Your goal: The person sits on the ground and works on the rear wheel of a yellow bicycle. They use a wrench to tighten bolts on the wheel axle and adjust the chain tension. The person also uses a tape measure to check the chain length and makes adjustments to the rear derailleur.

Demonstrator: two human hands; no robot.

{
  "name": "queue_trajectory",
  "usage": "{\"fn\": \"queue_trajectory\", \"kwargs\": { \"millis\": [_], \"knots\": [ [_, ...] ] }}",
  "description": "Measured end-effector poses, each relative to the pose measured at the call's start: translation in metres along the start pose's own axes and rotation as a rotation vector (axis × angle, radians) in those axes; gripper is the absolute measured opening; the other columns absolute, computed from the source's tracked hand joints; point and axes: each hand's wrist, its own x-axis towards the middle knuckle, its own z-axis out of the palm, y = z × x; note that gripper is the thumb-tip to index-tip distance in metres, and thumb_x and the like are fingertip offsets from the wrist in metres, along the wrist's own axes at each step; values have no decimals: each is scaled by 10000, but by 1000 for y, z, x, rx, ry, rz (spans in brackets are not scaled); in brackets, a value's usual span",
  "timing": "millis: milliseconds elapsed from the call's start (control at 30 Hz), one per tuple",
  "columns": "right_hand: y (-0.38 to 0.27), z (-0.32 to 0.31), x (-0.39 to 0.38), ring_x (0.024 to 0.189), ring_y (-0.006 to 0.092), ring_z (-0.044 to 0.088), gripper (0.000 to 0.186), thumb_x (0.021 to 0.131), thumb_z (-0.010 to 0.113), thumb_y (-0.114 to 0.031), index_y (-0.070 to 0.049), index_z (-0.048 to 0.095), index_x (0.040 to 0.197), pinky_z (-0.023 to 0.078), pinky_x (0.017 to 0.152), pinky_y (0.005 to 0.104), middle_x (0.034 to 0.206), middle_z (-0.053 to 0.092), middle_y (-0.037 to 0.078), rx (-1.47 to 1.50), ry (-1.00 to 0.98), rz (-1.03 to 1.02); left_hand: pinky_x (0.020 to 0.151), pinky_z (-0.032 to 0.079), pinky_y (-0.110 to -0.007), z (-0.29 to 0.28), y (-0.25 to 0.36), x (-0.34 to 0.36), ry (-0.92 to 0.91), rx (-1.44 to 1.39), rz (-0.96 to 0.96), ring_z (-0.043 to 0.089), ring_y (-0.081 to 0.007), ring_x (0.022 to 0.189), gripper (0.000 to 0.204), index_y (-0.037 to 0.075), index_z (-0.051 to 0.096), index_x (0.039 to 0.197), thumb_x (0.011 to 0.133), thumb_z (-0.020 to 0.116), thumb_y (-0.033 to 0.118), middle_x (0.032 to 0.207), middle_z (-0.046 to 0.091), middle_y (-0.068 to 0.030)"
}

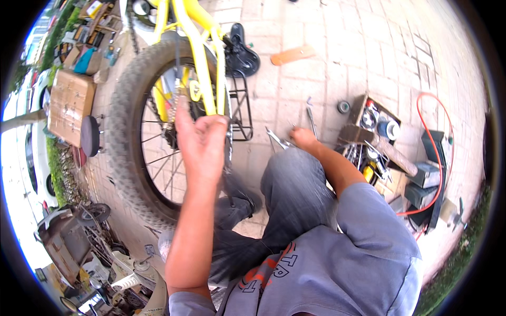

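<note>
A yellow bicycle frame (201,58) stands on its fat-tyred wheel (126,121) at the left. My left hand (203,139) is closed at the lower end of a yellow frame tube, beside the wheel hub. The thumb presses at the tube end, and one finger stretches toward the chain and gears (171,118); the other fingertips are hidden. My right hand (304,138) is low over the paving past my knee, fingers curled. Beside it lie silver pliers (278,139) and a thin metal tool (312,120). What the right fingers hold, if anything, is too small to tell.
A black saddle (244,58) and an orange strip (292,55) lie on the paving; a black rack (242,113) is behind the wheel. A toolbox (363,137), roll of tape (343,107) and orange hose (440,126) are at right. A cardboard box (71,108) and stool (90,136) are at left.
</note>
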Motion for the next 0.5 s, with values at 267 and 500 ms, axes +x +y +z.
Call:
{"fn": "queue_trajectory", "kwargs": {
  "millis": [267,500],
  "knots": [
    [-9,-22,29,859,376,621,133,820,516,-97,-3,602,857,506,736,437,958,618,203,191,247,113,603,503,-232,1,-13,2,37,-73,67,593,-165,828,698,-136,167,1369,778,529,-51,1223,362,-207],
    [-189,-301,49,647,295,578,159,827,608,-128,19,624,886,475,634,350,724,591,183,757,536,-353,616,520,-245,0,-23,3,50,-21,73,588,-188,897,697,-110,209,1364,755,542,-54,1204,376,-202]
  ]
}}
